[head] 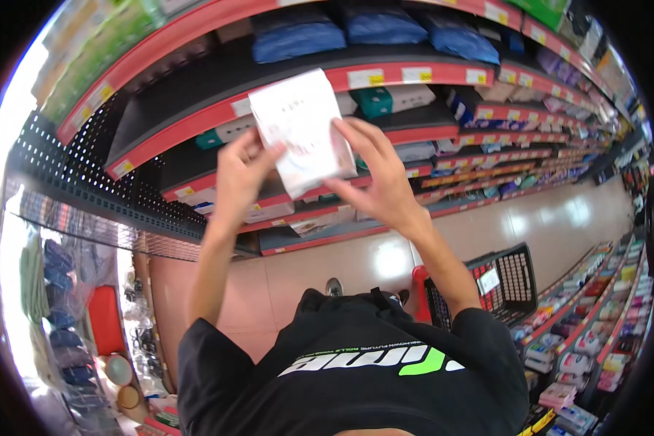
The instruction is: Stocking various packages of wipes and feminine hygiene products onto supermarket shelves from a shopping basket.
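Note:
A white soft-looking package (305, 128) with faint print is held up in front of a store shelf. My left hand (242, 169) grips its left edge, the thumb lying across the front face. On the other side, my right hand (381, 174) has its fingers at the right edge and its thumb near the lower corner. The package is tilted slightly, and its back is hidden. Just behind it runs a red shelf edge (447, 75) with price tags. Green-and-white packs (395, 101) lie on the shelf below that edge.
Blue plastic-wrapped packs (300, 41) sit on the upper shelf. A black shopping basket (504, 283) with a red part stands on the tiled floor (261, 294) to the right. Stocked shelves (583, 338) line the lower right; hanging goods (65, 305) are at left beside a perforated black panel (103, 163).

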Motion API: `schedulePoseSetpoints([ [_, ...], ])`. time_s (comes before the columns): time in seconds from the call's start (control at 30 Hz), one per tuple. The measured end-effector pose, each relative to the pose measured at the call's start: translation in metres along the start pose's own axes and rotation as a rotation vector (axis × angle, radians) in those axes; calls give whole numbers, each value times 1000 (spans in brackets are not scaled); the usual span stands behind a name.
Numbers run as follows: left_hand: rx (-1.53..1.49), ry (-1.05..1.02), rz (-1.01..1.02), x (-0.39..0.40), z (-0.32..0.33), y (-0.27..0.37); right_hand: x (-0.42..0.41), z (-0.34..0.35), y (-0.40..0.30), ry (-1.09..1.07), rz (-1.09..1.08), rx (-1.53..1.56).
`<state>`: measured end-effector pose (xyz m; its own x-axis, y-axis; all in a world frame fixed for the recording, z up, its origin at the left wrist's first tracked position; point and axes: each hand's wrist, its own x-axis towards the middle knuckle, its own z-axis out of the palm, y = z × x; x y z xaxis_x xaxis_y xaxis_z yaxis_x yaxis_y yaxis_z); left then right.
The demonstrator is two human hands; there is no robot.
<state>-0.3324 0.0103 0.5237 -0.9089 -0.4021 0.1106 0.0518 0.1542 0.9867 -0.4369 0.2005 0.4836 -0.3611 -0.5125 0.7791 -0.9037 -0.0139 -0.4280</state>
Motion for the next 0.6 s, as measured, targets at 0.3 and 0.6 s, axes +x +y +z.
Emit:
schedulePoseSetpoints([
  [0.3, 251, 97, 215, 141, -143, 23, 148, 103, 31, -34, -339, -439],
  [0.6, 293, -5, 206, 288, -143, -19, 208, 158, 87, -251, -266, -798],
])
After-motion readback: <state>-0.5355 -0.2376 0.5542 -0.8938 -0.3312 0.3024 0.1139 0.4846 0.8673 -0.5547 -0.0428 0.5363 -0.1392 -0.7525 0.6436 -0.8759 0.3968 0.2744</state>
